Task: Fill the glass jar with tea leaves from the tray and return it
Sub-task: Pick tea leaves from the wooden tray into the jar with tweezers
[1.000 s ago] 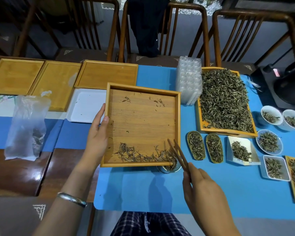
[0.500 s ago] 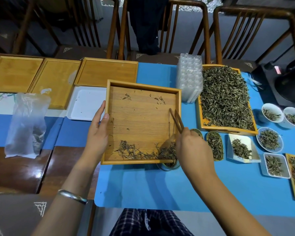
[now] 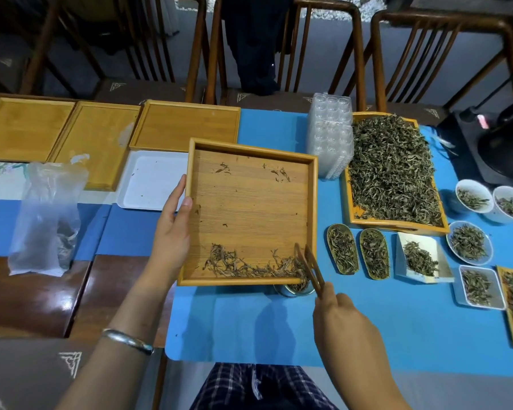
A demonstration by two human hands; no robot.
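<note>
Left hand [image 3: 172,235] grips the left edge of the wooden tray [image 3: 249,202] at centre frame, thumb over the rim, fingers underneath, and the tray tips toward the person. Tea leaves [image 3: 249,266] are heaped along its near edge. Right hand [image 3: 342,321], lower right of centre, is closed around wooden tongs [image 3: 310,269], their tips in the leaves at the tray's near right corner. The jar [image 3: 296,289] peeks out just below that corner on the blue mat [image 3: 367,321], leaves inside it. A bigger tray of leaves [image 3: 391,173] sits at the upper right.
</note>
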